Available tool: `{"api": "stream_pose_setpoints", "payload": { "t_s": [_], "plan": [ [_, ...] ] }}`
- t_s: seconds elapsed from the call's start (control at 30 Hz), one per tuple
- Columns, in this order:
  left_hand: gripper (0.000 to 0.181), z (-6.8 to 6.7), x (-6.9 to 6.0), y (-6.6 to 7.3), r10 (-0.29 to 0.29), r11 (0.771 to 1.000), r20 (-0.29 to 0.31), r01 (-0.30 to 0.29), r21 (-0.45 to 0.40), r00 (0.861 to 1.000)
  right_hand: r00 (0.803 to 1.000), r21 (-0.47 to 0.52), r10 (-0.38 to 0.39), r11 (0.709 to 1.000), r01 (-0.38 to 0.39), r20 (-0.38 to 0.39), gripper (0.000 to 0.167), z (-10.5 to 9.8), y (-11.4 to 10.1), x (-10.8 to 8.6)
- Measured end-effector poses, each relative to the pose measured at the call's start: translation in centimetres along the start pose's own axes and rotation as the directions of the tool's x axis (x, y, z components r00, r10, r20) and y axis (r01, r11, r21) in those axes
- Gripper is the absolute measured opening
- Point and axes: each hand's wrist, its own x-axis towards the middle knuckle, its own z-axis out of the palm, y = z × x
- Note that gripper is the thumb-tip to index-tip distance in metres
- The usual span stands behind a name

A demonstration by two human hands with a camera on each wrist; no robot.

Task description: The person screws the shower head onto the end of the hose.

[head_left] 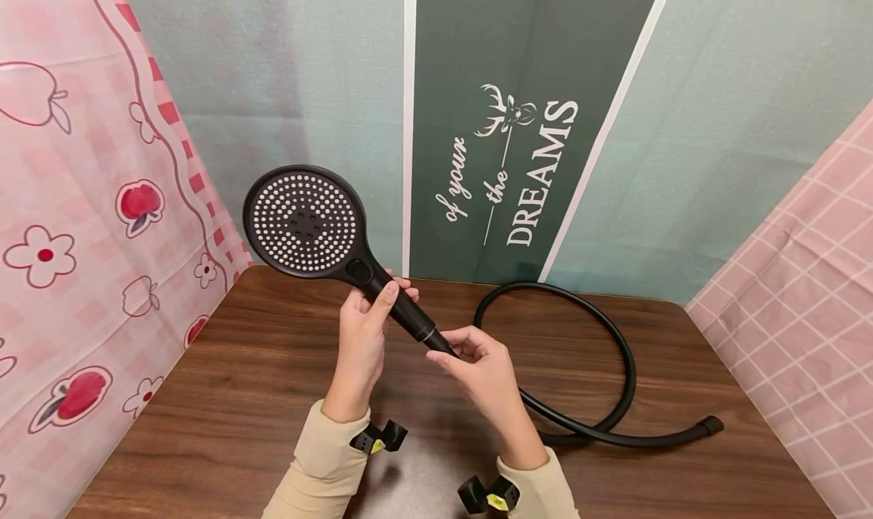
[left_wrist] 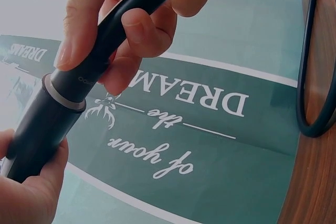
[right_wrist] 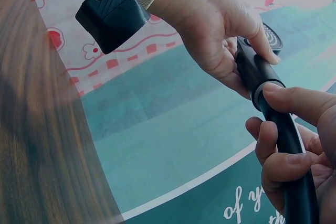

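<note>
A black shower head (head_left: pixel 305 220) with a round face of white nozzles is held above the table, tilted with its face up to the left. My left hand (head_left: pixel 364 337) grips its handle (head_left: pixel 409 314), thumb along the front. Just below the handle's end, my right hand (head_left: pixel 480 364) pinches the connector of the black hose (head_left: pixel 624 352). In the left wrist view a silver ring (left_wrist: pixel 64 95) shows where connector and handle meet. The right wrist view has the right fingers (right_wrist: pixel 286 166) curled round the hose end, thumb at the joint.
The hose loops over the wooden table (head_left: pixel 259 382), its free end (head_left: pixel 711 426) lying at the right. Behind hangs a green cloth with white lettering (head_left: pixel 546 174). Pink patterned cloths stand at left (head_left: pixel 75 223) and right (head_left: pixel 805 307). Each wrist wears a small black camera.
</note>
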Motion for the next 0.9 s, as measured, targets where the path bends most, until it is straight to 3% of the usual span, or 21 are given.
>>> {"api": "stream_pose_setpoints", "payload": {
  "t_s": [0.4, 0.9],
  "plan": [
    [0.023, 0.00, 0.02, -0.09, -0.001, 1.000, -0.003, 0.001, -0.004, 1.000, 1.000, 0.003, 0.016, 1.000, -0.016, -0.007, 0.023, 0.02, -0.12, -0.06],
    [0.025, -0.25, 0.10, -0.29, 0.007, 1.000, 0.013, -0.007, 0.006, 1.000, 1.000, -0.008, -0.026, 1.000, 0.026, -0.007, 0.021, 0.21, -0.11, -0.14]
  ]
}}
